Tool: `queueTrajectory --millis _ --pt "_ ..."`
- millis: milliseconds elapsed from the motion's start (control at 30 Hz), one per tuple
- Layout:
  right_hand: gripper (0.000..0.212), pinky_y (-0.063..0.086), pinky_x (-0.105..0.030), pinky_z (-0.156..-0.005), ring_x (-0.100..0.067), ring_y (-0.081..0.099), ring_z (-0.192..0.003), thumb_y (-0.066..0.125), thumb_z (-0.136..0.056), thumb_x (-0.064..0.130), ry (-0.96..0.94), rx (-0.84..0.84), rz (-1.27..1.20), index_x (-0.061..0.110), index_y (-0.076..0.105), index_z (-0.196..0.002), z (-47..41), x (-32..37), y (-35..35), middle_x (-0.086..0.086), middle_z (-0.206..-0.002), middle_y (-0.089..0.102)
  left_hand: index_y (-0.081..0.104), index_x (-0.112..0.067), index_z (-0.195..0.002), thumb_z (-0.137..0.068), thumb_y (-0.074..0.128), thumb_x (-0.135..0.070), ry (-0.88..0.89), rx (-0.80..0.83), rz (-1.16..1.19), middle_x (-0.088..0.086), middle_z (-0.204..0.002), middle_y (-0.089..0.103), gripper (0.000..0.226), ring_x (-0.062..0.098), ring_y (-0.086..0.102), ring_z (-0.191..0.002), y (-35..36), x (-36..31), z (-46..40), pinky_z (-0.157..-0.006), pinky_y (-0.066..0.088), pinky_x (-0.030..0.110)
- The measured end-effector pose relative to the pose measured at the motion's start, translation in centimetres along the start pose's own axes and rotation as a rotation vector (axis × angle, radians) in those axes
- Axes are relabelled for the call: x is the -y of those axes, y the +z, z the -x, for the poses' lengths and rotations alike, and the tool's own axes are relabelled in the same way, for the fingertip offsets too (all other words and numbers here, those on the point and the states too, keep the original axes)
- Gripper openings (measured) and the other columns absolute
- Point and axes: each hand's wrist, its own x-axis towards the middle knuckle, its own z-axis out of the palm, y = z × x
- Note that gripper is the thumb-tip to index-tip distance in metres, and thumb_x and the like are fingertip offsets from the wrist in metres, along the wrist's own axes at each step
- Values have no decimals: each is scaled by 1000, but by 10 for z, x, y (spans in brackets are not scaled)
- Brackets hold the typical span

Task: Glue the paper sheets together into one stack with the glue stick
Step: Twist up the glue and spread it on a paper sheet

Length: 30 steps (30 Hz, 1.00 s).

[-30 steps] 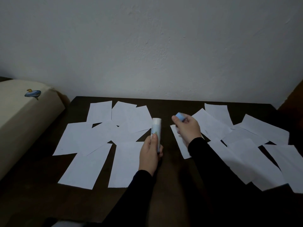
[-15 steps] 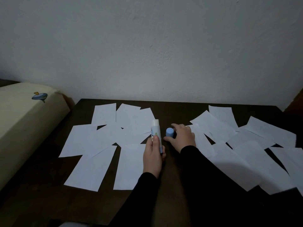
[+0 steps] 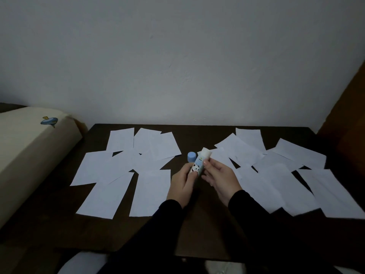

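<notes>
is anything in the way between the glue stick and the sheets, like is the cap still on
Nothing visible blocks it. The blue cap is off and stands on the table, just beyond the left hand. Both hands hold the glue stick, its open end bare, and paper sheets lie flat on either side within easy reach.

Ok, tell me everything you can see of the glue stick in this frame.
The glue stick is a short white tube with a cartoon panda print and a pale blue band. It is uncapped and tilted, its top leaning up and right, above the dark table. The left hand grips its base; the right hand touches its upper side. Its blue cap stands apart on the table, just left.
</notes>
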Motion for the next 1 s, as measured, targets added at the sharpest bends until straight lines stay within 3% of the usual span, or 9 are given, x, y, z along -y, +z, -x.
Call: queueTrajectory --millis 100,167,333,500,600,800,900,1000 --pt "42 48 -38 -101 -20 58 -119 57 -95 16 23 -15 -134 10 50 -136 10 -3 -8 -7 -129 61 55 -39 -115 -97 48 -35 52 139 -75 -15 -104 64 19 0 59 -95 -10 -14 1 -81 48 16" --pt "38 48 -38 -101 -21 59 -117 56 -94 11 20 -10 -234 8 53 -132 11 -1 -9 -9 -126 62 55 -39 -120 -95 54 -36 -37 191 -41 -17 -110 62 25 -1 57 -100 -18 -25 -1 -86 47 16" --pt "28 51 -33 -93 -22 61 -112 55 -95 9 10 -9 -418 5 56 -123 12 3 5 -12 -118 65 66 -22 -107 -95 50 -42 -361 281 112 -6 -81 66 28 6 54 -67 -45 -46 -4 -62 42 20" --pt "32 55 -29 -80 -20 62 -109 56 -92 11 33 26 -438 6 56 -124 18 1 11 -9 -114 67 62 -9 -110 -99 46 -33 -540 346 316 4 -84 70 31 11 52 -61 -63 -49 6 -57 39 21" --pt "39 56 -26 -78 -18 63 -108 59 -91 13 36 28 -398 4 55 -129 18 -1 10 -9 -115 67 63 -7 -108 -95 52 -31 -546 322 355 5 -82 70 30 10 50 -59 -62 -45 10 -57 39 20" --pt "36 56 -27 -80 -19 64 -104 62 -88 15 0 -34 -362 8 58 -124 13 1 7 -7 -111 68 62 -20 -107 -81 73 -21 -358 186 155 -7 -86 66 29 4 57 -69 -49 -38 8 -67 50 22" --pt "32 57 -26 -81 -19 66 -105 60 -89 15 -23 -42 -399 7 60 -119 10 3 4 -8 -109 70 59 -19 -118 -78 69 -38 -439 257 230 -1 -92 66 45 9 57 -70 -50 -40 5 -61 47 22" --pt "35 58 -25 -77 -17 68 -100 63 -84 17 -27 -31 -426 6 61 -117 8 4 2 -8 -108 71 56 -12 -121 -93 49 -44 -551 316 406 7 -90 69 43 11 50 -61 -54 -41 2 -54 38 20"
